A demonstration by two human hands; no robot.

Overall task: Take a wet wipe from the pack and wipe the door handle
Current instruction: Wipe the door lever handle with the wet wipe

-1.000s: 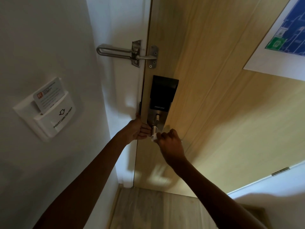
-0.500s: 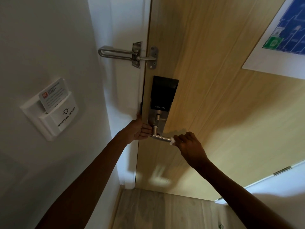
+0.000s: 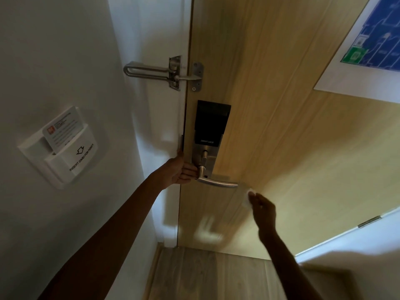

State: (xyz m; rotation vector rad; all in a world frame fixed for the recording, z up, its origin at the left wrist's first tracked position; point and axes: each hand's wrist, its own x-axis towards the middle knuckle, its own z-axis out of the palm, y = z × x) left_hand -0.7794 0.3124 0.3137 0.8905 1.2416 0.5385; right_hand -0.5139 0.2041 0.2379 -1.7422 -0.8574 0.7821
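A silver lever door handle (image 3: 218,182) sticks out to the right from a metal lock plate under a black smart lock (image 3: 211,122) on the wooden door (image 3: 281,126). My left hand (image 3: 180,169) rests flat against the door's edge, fingertips touching the handle's base. My right hand (image 3: 263,210) is below and to the right of the handle's free end, apart from it, fingers closed on a small white wet wipe (image 3: 249,197). The wipe pack is not in view.
A metal swing-bar latch (image 3: 164,73) joins door and frame above the lock. A white key-card holder (image 3: 58,148) with a card in it hangs on the left wall. An evacuation plan poster (image 3: 368,46) is on the door at upper right. Wooden floor (image 3: 205,276) lies below.
My right hand slid the wipe from the handle's base out along the lever, then off its end, down and to the right. My left hand stayed at the door's edge.
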